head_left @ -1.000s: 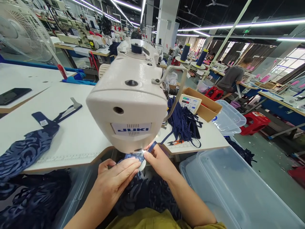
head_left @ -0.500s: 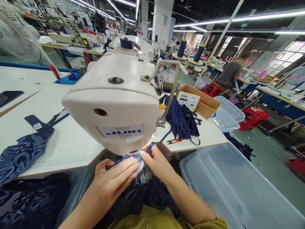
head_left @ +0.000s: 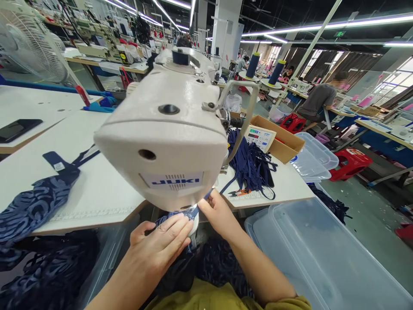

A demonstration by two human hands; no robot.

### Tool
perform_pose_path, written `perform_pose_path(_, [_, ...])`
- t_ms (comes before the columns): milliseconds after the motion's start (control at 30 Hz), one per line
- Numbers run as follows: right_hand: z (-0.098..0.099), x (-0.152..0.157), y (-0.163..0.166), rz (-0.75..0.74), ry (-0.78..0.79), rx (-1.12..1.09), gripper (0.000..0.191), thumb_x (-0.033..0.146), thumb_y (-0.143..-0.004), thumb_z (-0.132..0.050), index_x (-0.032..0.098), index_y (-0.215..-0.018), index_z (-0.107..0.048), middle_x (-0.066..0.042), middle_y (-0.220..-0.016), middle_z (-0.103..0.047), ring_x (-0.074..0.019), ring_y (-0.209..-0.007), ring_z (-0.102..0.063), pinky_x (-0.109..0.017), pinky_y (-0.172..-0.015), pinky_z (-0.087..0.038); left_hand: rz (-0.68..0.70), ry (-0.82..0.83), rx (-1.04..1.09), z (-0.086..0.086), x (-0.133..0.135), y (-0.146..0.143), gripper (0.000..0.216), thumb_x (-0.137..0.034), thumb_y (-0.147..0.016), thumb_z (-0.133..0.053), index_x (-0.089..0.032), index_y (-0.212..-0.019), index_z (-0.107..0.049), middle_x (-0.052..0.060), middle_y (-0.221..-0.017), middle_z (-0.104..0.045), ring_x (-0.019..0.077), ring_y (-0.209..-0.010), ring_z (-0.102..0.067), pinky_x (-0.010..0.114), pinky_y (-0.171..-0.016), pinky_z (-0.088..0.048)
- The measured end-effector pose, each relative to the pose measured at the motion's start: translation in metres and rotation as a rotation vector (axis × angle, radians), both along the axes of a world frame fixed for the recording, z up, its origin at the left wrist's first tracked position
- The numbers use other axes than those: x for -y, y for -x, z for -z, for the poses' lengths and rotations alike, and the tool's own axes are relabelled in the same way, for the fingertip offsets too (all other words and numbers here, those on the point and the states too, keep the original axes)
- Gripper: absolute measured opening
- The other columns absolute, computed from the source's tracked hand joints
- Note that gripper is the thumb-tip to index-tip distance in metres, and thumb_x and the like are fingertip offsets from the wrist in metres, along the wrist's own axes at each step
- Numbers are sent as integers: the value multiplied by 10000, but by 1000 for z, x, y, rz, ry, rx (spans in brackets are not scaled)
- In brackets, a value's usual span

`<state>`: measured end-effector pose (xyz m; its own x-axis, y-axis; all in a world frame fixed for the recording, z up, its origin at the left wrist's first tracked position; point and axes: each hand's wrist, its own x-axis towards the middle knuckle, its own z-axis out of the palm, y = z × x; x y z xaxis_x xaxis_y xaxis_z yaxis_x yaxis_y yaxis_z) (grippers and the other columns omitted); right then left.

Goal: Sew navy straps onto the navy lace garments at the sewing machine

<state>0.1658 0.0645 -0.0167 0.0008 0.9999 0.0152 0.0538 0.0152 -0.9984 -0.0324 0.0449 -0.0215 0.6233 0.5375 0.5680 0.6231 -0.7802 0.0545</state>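
Observation:
Both hands work under the head of a white sewing machine (head_left: 161,142). My left hand (head_left: 163,243) lies with fingers stretched flat over a blue patterned garment piece (head_left: 172,214), its thumb apart. The cloth rests on the machine's narrow bed, close under the needle area, which the head hides. My right hand (head_left: 217,213) is closed just right of the needle area, thumb and forefinger pinching a navy strap (head_left: 210,193). Its fingertips are partly hidden by the machine. Below the hands hangs more dark patterned fabric (head_left: 214,262).
Navy straps (head_left: 243,155) lie heaped on the right tabletop beside orange-handled thread snips (head_left: 239,193), a control panel (head_left: 260,137) and a cardboard box (head_left: 280,144). A patterned bra piece (head_left: 41,198) and a phone (head_left: 20,130) lie left. A lidded plastic bin (head_left: 309,245) stands right.
The navy strap no longer stands up in a loop above my right thumb; it now lies lower, close against the machine head. My left hand stays on the cloth. The view has shifted slightly left.

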Motion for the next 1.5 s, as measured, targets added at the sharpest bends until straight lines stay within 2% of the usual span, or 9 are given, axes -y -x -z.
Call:
perform_pose_path(133, [-7, -18, -2, -5, -60, 115, 199, 269, -822, -567, 215, -1013, -587, 13, -747, -580, -171, -750, -569, -319, -783, -475, -67, -172, -55, -13, 6, -10, 338, -215, -906, -503, -260, -1235, -563, -46, -1119, -704, 145, -1015, -641, 313, -753, -356])
perform_pose_path(333, [-13, -36, 3, -91, -108, 302, 133, 240, -819, -540, 230, -893, -649, 2, -640, -589, -213, -748, -583, -361, -773, -471, -183, -171, -74, -26, 16, -24, 263, -235, -917, -526, -221, -1169, -598, -39, -1154, -691, 158, -1012, -638, 320, -769, -328])
perform_pose_path(567, [-6, -43, 7, -33, -167, 421, 145, 240, -807, -517, 217, -892, -632, -57, -844, -683, -209, -791, -607, -329, -744, -485, -324, -191, -4, -21, 23, -43, 222, -197, -939, -494, -179, -1110, -635, 10, -1089, -713, 176, -974, -640, 349, -787, -337])
perform_pose_path(700, [-7, -41, 8, -32, -216, 442, 131, 239, -807, -512, 200, -832, -634, -50, -797, -691, -184, -729, -611, -281, -695, -498, -351, -217, -20, -18, 24, -48, 217, -208, -929, -520, -161, -1096, -650, 22, -1096, -708, 183, -977, -631, 352, -776, -349])
perform_pose_path(933, [-3, -42, 8, -18, -252, 488, 139, 209, -801, -528, 199, -746, -655, -44, -735, -683, -181, -691, -600, -291, -738, -504, -367, -222, -17, -16, 26, -50, 224, -197, -937, -504, -144, -1098, -651, 22, -1092, -711, 194, -967, -632, 347, -768, -351])
perform_pose_path(1100, [0, -43, 7, -37, -253, 523, 148, 218, -811, -523, 197, -763, -661, -45, -743, -686, -176, -684, -597, -270, -687, -501, -374, -186, -59, -18, 27, -50, 248, -190, -929, -514, -142, -1140, -634, 32, -1136, -694, 203, -999, -621, 350, -775, -354])
perform_pose_path(1333, [3, -40, 8, -10, -186, 528, 157, 244, -825, -522, 204, -827, -674, -47, -728, -700, -187, -697, -629, -294, -739, -504, -371, -191, -24, -17, 28, -49, 246, -188, -930, -511, -145, -1139, -633, 24, -1132, -696, 195, -1000, -620, 345, -781, -350])
perform_pose_path(1500, [3, -39, 7, 3, -217, 521, 155, 257, -817, -534, 197, -852, -673, -51, -760, -713, -187, -700, -636, -301, -765, -510, -393, -226, 10, -16, 27, -47, 266, -219, -929, -516, -121, -1153, -622, 49, -1075, -711, 202, -969, -632, 349, -780, -355])
